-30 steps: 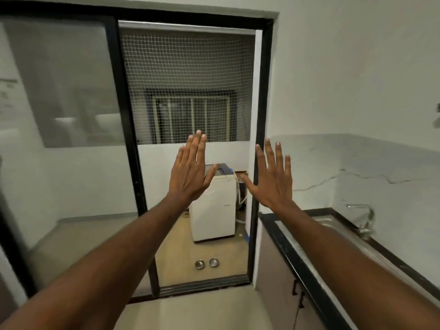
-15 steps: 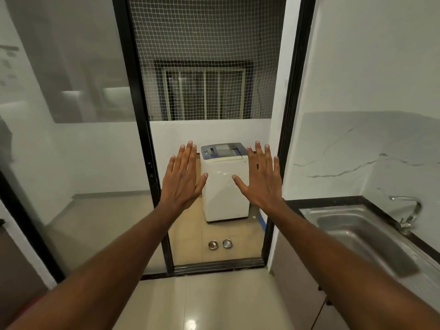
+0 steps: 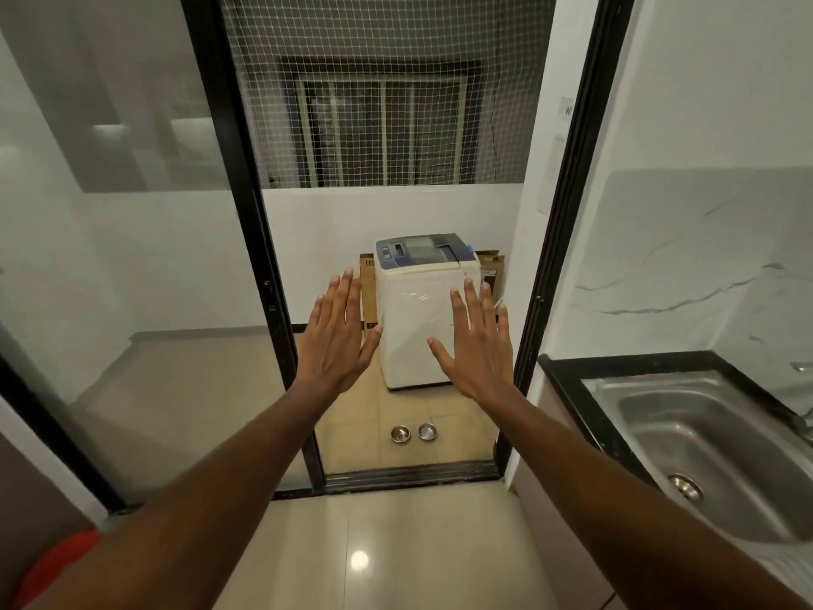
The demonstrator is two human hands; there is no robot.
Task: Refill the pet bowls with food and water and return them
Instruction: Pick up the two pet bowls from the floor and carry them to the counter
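Two small steel pet bowls sit side by side on the balcony floor just past the door track: the left bowl (image 3: 400, 434) and the right bowl (image 3: 427, 431). What they hold is too small to tell. My left hand (image 3: 338, 339) and my right hand (image 3: 475, 345) are stretched out in front of me at chest height, fingers straight, palms facing away, holding nothing. Both hands hover well above and short of the bowls.
A black-framed sliding glass door (image 3: 246, 257) stands open on its right half. A white washing machine (image 3: 424, 310) stands behind the bowls, with cardboard behind it. A steel sink (image 3: 712, 451) in a black counter is on my right. Netting covers the balcony opening.
The view has tilted down and come closer to the doorway. Both hands stayed raised with straight fingers and sank lower in the frame. More of the sink is visible.
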